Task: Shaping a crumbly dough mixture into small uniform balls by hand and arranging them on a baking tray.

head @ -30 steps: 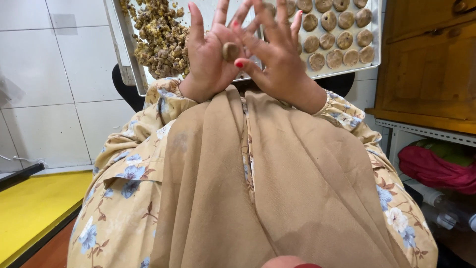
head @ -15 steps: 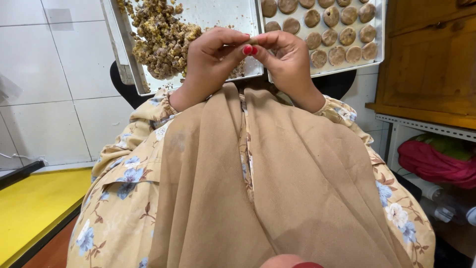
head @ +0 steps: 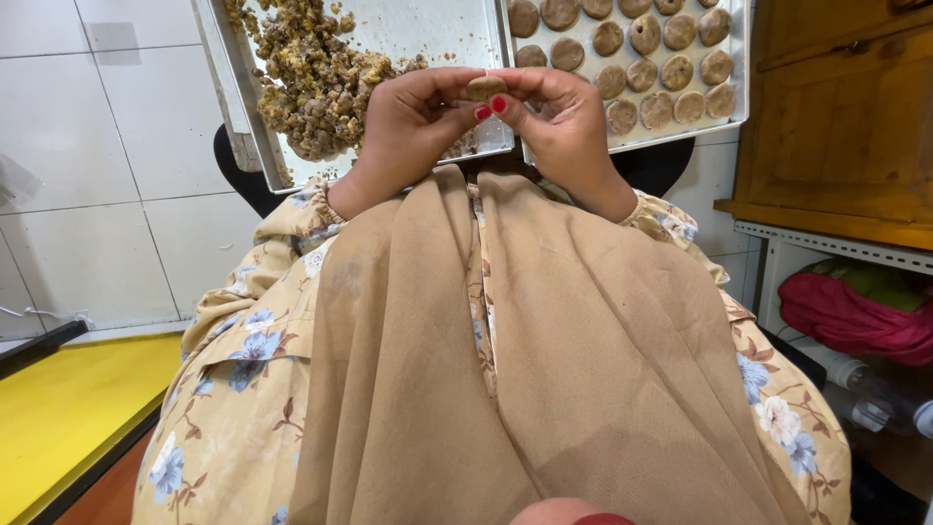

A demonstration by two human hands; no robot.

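Two hands (head: 486, 122), one dough piece (head: 484, 87), two trays (head: 622, 146)

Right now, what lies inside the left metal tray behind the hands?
The left metal tray holds a heap of crumbly brown mixture. The left hand covers its near edge, so nothing can be seen there.

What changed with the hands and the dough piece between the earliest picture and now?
The left hand and right hand went from fingers spread, pressing the dough piece between the palms, to curled fingers pinching it at the fingertips. The tray of crumbly filling and the tray of rounds stayed put.
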